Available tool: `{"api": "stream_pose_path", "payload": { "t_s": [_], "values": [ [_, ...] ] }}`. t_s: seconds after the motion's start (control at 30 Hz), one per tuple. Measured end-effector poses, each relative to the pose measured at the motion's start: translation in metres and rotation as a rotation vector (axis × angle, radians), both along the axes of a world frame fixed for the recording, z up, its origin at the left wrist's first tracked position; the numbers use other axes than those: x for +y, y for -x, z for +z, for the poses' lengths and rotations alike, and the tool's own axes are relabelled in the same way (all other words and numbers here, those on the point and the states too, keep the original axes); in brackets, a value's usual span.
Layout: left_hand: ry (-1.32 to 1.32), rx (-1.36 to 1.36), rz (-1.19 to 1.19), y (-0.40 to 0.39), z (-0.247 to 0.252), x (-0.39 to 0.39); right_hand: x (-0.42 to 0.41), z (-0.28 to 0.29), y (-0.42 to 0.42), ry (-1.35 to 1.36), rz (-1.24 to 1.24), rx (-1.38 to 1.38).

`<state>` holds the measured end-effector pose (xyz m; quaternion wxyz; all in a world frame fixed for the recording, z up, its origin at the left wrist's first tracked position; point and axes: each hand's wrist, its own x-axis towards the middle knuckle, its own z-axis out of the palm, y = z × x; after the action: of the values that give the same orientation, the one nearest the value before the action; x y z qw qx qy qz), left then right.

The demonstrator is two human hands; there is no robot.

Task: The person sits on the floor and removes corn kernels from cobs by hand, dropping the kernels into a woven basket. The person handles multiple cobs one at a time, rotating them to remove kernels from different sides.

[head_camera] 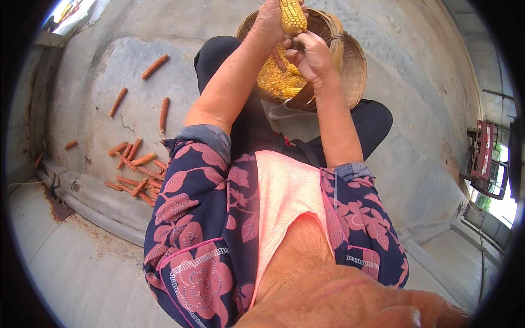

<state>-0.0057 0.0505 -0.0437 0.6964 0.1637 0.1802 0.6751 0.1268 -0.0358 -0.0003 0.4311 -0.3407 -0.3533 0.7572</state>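
Observation:
My left hand (271,20) is closed around a yellow ear of corn (293,18), held over a woven basket at the top of the view. The fingers of my right hand (311,55) are curled, with thumb and fingertips at the lower end of the same ear. Below both hands is the woven basket (336,39) with a curved handle, set between my knees. It holds loose corn kernels (272,78), several yellow ears (292,91) and a reddish bare cob (279,60). My forearms hide part of the basket.
Several bare reddish corncobs (133,158) lie piled on the concrete floor (102,74) at left, with single cobs (155,67) scattered farther off. A second woven basket rim (356,65) shows at the right of the basket. A red machine or vehicle part (484,156) stands at the far right.

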Motion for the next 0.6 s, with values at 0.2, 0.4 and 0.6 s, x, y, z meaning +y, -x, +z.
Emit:
{"api": "stream_pose_path", "payload": {
  "t_s": [0.2,0.4,0.6],
  "values": [
    [-0.009,-0.020,-0.049,0.002,0.004,0.001,0.008,0.001,-0.016,0.051,0.097,0.164],
    [0.008,0.237,0.008,-0.005,0.023,-0.012,0.007,-0.003,-0.012,0.063,0.052,0.073],
    [0.064,0.149,-0.078,0.000,0.018,-0.011,-0.006,0.018,-0.003,0.061,0.021,-0.025]
  ]
}}
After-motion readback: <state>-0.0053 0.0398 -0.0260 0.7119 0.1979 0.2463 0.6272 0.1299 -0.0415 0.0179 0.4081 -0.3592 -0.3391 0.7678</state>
